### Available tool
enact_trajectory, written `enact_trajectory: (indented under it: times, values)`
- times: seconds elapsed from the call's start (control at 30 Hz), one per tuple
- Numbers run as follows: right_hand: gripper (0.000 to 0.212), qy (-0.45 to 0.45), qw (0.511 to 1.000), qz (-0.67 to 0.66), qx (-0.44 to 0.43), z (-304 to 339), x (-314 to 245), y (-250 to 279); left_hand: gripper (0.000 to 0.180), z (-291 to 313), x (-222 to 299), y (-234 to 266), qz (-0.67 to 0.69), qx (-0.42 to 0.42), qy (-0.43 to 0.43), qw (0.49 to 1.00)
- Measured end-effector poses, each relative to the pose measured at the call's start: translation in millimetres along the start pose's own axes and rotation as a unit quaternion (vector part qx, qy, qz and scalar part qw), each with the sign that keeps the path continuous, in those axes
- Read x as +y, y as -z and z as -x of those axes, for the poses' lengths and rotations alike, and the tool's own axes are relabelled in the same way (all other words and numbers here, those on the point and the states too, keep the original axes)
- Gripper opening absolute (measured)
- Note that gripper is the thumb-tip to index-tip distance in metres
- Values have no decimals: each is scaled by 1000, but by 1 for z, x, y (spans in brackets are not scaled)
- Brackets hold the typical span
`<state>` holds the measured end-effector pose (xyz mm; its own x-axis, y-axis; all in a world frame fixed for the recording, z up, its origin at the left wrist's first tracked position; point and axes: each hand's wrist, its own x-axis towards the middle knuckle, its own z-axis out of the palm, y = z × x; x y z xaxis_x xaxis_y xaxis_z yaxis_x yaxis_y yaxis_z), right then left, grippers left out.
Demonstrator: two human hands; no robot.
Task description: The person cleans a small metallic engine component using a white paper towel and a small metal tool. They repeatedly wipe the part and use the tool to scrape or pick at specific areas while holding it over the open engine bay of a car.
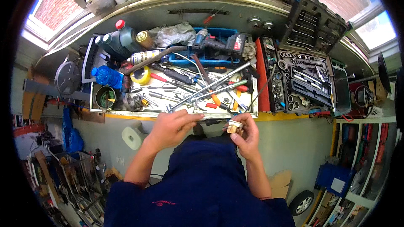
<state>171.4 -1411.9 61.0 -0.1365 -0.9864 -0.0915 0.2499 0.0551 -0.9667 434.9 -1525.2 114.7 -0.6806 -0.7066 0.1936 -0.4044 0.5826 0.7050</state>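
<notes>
My right hand (pixel 248 136) grips a small metal part (pixel 234 127) in front of the bench edge. The part has a silvery rim and a brownish, stained body, and looks like a piston. To its left, my left hand (pixel 168 129) is held at the front rim of the tool tray (pixel 145 114), index finger stretched toward the right and nothing visible in it. Beyond both hands, the tray carries loose hand tools. A long chrome bar (pixel 210 86) lies slantwise there, near an orange-handled tool (pixel 216 100) and a small red piece (pixel 211 105).
Left in the tray stand a blue bottle (pixel 106 76), a round can (pixel 105 97) and a yellow tape roll (pixel 141 75). A cordless drill (pixel 212 42) rests in a blue caddy (pixel 181 61). An opened socket set (pixel 309 80) lies right. On the floor stands a white roll (pixel 133 135).
</notes>
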Motion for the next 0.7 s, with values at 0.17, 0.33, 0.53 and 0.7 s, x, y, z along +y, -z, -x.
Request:
enact_trajectory:
  times: [0.17, 0.33, 0.53, 0.7]
  values:
    - [42, 40, 999, -11, 2, 3, -12, -5, 25, -13, 31, -26, 91, 50, -65, 993]
    - [42, 58, 998, -2, 34, 14, -13, 0, 28, -22, 46, -40, 136, 38, -46, 989]
    - [40, 18, 995, -2, 100, 30, -21, 4, 32, -32, 57, -60, 208, 20, 2, 978]
    - [43, 10, 979, 9, 203, 56, -27, 13, 36, -42, 68, -86, 290, -62, 64, 953]
